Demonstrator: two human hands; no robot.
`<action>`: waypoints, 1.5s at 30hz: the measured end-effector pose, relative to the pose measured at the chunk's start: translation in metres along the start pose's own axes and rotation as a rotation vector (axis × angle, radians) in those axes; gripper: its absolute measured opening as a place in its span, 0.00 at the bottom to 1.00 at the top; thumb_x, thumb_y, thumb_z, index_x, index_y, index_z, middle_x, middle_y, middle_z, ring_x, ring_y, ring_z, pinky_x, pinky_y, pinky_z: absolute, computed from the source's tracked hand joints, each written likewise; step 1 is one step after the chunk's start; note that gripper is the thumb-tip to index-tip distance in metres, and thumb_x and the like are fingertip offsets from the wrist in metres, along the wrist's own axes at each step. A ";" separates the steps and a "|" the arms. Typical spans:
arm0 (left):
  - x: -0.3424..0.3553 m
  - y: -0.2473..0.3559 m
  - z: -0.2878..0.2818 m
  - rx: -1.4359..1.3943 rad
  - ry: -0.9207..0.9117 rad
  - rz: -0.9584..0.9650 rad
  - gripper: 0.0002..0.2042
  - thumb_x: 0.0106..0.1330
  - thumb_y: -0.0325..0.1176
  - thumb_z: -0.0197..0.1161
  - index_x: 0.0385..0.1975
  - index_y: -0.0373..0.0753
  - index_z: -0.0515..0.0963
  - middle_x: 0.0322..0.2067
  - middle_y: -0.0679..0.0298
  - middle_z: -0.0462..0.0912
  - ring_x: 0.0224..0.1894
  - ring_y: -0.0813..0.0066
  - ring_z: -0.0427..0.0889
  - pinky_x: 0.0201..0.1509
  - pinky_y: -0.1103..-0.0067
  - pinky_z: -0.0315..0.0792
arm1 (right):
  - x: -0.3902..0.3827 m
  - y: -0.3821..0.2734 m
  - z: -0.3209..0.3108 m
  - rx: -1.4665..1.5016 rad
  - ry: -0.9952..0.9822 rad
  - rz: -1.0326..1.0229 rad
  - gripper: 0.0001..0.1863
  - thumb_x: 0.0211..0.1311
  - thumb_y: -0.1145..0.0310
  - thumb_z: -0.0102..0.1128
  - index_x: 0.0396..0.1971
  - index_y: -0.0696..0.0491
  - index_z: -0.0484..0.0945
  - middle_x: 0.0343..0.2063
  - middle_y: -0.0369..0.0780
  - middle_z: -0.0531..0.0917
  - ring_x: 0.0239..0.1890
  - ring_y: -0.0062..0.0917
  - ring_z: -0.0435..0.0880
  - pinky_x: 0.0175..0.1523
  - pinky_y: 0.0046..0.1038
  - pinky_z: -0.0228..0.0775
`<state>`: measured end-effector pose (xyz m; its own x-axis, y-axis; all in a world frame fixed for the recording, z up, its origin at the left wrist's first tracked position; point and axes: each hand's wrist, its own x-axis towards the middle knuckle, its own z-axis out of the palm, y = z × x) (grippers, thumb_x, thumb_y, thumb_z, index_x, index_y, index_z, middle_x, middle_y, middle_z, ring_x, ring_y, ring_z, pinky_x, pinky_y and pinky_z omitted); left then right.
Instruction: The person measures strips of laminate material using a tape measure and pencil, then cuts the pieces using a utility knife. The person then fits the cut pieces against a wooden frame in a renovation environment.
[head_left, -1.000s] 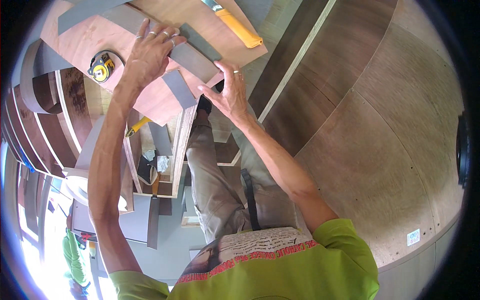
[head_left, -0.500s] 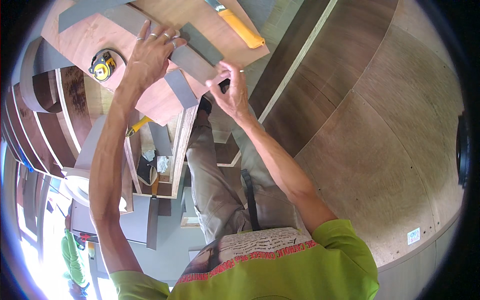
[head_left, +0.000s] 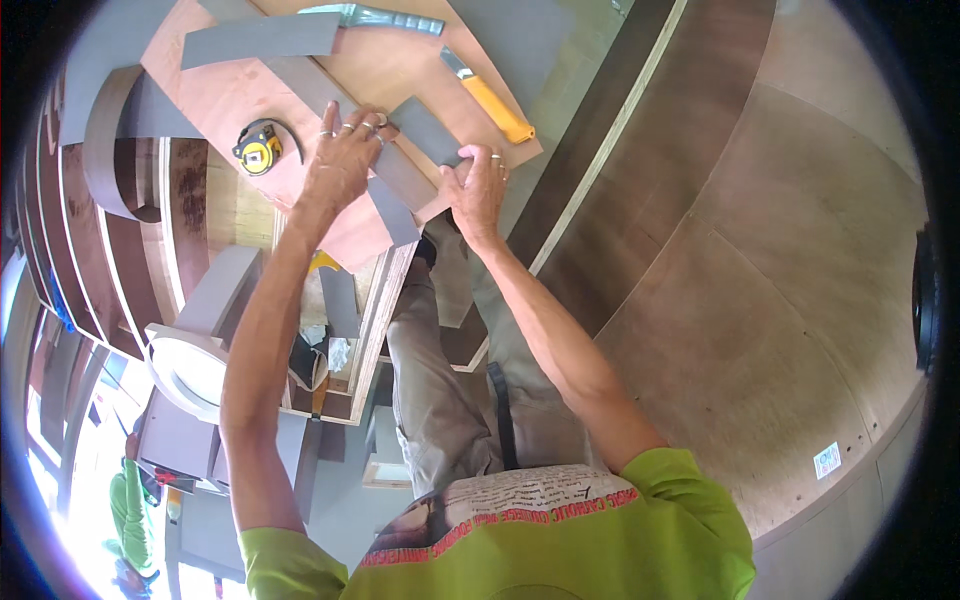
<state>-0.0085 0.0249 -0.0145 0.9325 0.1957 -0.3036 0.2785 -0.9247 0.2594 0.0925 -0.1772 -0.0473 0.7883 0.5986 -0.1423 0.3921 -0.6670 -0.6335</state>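
Note:
A long grey-brown laminate strip [head_left: 405, 176] lies across a pinkish plywood board [head_left: 285, 190]. My left hand [head_left: 345, 155], rings on its fingers, lies over the strip with fingers spread and pressing down. At the strip's near end my right hand [head_left: 475, 198] has its fingers curled and its thumb against the end; the fingertips are partly hidden. Beside the strip are a dark grey rectangular piece [head_left: 425, 128] and a smaller grey piece [head_left: 395, 210]. A yellow-handled cutter knife [head_left: 495, 106] rests near the board's right edge. To the left of my left hand sits a yellow-and-black tape measure [head_left: 258, 148].
A grey strip [head_left: 260, 42] and a tool with a translucent bluish handle [head_left: 395, 20] lie at the board's far side. Below is an open wooden compartment [head_left: 340, 385] holding loose items. Large curved plywood panels [head_left: 760, 290] extend along the right. Another person [head_left: 130, 510] is at lower left.
The view has shifted, so the board appears lower and further right. My right hand's fingers have closed in at the strip's end. My left hand stays on the strip.

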 end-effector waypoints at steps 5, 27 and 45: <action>-0.022 0.029 0.000 -0.210 0.247 -0.206 0.28 0.57 0.27 0.60 0.61 0.47 0.69 0.58 0.53 0.71 0.65 0.54 0.66 0.73 0.55 0.52 | 0.005 0.000 0.001 0.107 -0.069 0.070 0.27 0.48 0.71 0.71 0.49 0.56 0.70 0.40 0.45 0.76 0.47 0.40 0.75 0.54 0.44 0.62; -0.156 0.130 0.017 -0.953 0.414 -0.598 0.20 0.55 0.23 0.61 0.50 0.36 0.73 0.45 0.47 0.76 0.51 0.45 0.74 0.56 0.60 0.70 | 0.003 -0.008 0.010 -0.169 -0.058 0.094 0.30 0.47 0.67 0.70 0.52 0.53 0.69 0.46 0.45 0.77 0.53 0.44 0.74 0.58 0.51 0.60; -0.192 0.153 0.050 -1.069 0.216 -0.625 0.20 0.57 0.25 0.62 0.52 0.35 0.73 0.51 0.45 0.75 0.55 0.45 0.74 0.60 0.61 0.68 | 0.013 -0.020 0.005 -0.335 -0.009 0.035 0.30 0.44 0.68 0.70 0.51 0.48 0.70 0.46 0.44 0.74 0.55 0.43 0.71 0.58 0.51 0.61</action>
<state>-0.1560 -0.1709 0.0377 0.5645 0.6469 -0.5126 0.6382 0.0517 0.7681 0.0924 -0.1537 -0.0407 0.8003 0.5758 -0.1670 0.5002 -0.7949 -0.3435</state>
